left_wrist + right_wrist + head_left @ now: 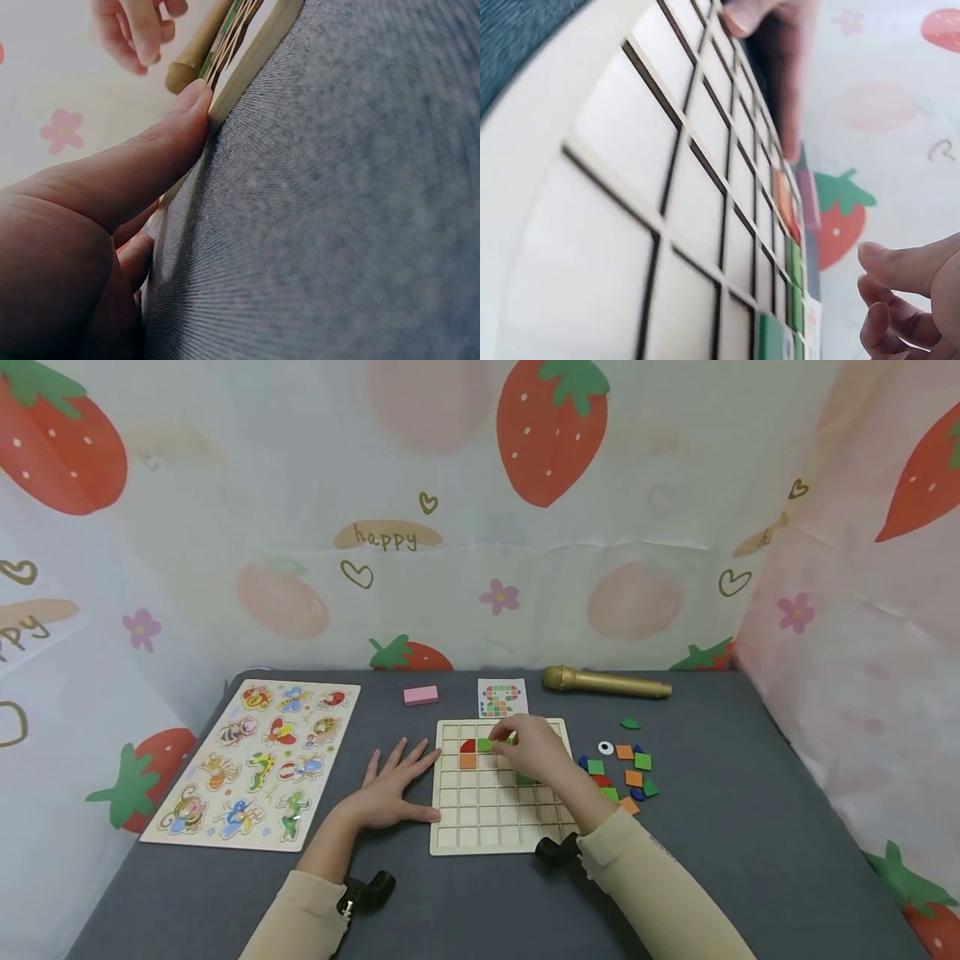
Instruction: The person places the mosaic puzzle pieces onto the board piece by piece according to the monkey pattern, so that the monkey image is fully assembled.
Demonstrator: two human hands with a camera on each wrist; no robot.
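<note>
A wooden grid board [487, 837] lies flat on the table. Set in its upper rows are a red rounded piece [468, 746], an orange square [468, 762] and a green square [483, 746]; further right is a darker green piece [525, 779]. My left hand [386, 793] rests with spread fingers at the board's left side, its thumb [169, 142] touching the edge. Over the upper rows is my right hand [532, 752], fingers loosely bent. In the right wrist view no piece shows between the thumb [904, 266] and fingers.
Loose coloured pieces [633, 778] and a white ring [605, 748] lie right of the board. Behind it are a pattern card [502, 697], a pink block [421, 695] and a gold microphone-shaped object [607, 682]. An insect picture board [225, 837] lies left.
</note>
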